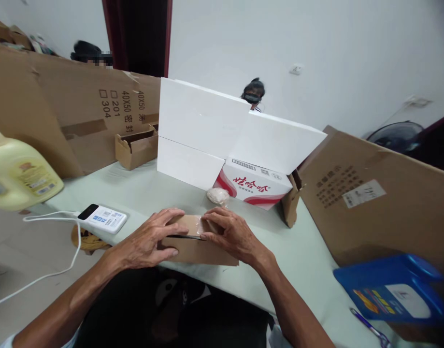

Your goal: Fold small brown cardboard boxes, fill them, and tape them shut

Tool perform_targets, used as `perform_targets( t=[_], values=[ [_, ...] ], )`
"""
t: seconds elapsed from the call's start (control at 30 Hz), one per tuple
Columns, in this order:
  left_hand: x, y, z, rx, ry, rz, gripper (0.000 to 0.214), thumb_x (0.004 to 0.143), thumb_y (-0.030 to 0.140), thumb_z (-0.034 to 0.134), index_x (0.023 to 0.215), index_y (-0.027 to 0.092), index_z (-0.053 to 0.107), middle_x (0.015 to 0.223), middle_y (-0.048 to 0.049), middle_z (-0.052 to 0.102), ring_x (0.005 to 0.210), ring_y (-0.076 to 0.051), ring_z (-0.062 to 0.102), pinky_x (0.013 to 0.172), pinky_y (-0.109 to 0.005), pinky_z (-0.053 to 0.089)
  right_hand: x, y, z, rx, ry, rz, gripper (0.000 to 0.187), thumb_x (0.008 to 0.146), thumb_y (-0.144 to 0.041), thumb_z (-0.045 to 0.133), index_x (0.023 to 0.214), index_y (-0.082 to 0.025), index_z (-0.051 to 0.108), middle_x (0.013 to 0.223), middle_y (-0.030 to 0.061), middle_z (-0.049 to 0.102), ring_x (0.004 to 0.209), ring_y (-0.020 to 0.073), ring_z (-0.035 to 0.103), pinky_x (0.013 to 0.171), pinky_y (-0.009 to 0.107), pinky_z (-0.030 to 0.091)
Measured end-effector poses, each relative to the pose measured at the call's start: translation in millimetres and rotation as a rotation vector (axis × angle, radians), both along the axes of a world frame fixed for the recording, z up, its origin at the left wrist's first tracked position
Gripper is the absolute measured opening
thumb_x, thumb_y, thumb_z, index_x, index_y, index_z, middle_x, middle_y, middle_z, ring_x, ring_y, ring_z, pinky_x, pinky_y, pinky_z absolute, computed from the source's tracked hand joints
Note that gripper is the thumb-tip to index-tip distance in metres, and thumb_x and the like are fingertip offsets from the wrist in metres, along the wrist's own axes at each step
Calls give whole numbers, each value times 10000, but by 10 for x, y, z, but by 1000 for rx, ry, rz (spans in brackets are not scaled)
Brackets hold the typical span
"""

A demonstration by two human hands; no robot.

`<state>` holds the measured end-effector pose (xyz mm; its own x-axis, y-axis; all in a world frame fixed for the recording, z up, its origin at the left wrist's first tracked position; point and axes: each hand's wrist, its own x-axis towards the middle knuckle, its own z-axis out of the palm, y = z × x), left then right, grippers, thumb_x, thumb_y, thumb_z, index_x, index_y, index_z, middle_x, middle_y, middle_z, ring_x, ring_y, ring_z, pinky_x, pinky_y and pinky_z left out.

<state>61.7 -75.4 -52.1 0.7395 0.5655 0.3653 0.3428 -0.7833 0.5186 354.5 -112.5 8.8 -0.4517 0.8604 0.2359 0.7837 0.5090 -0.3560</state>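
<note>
A small brown cardboard box (205, 252) lies at the front edge of the pale green table, with a dark gap along its top. My left hand (152, 237) grips its left end, fingers over the top and thumb on the near side. On the right end, my right hand (234, 234) holds the top with bent fingers. A shiny clear strip, which looks like tape (199, 224), shows on the top beside the right fingers. Just behind the box sits a roll of clear tape (218, 195).
White panels (203, 116) stand behind a red-and-white carton (254, 183). Large cardboard sheets (381, 193) flank the table. A white power bank (103, 218) with a cable and a yellow jug (22, 169) are left; a blue bottle (388, 290) and pen (370, 327) right. A masked person (253, 94) is beyond.
</note>
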Motion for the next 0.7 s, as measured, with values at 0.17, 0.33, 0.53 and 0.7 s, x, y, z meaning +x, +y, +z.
perform_targets(
  t=[0.17,0.33,0.53,0.7],
  values=[
    [25,-16,48,15,7,-3,567,850,110,778,1388,282,725,1654,-147,548,1521,-366,533,1225,-567,498,-33,48,-40,-7,17,-58,189,983,-303,836,1163,-263,794,1099,45,790,1021,225,724,848,332,526],
    [35,-39,39,17,28,1,554,844,116,785,1368,289,742,1679,-151,526,1526,-393,525,1207,-604,496,-64,121,-63,3,-30,-116,166,964,-297,862,1119,-263,812,1003,32,775,909,205,709,783,317,491],
    [28,-35,14,28,10,0,536,846,133,797,1355,291,746,1672,-150,534,1515,-386,540,1197,-576,514,-114,167,-102,34,-40,-132,112,1052,-320,744,992,-260,816,961,30,773,876,189,707,746,305,487],
    [-20,-31,13,-7,-26,8,509,897,167,789,1390,260,698,1668,-176,528,1533,-371,533,1231,-573,502,60,42,-66,98,22,-128,212,1118,-338,601,1092,-250,792,1062,72,781,947,225,732,808,349,557]
  ],
)
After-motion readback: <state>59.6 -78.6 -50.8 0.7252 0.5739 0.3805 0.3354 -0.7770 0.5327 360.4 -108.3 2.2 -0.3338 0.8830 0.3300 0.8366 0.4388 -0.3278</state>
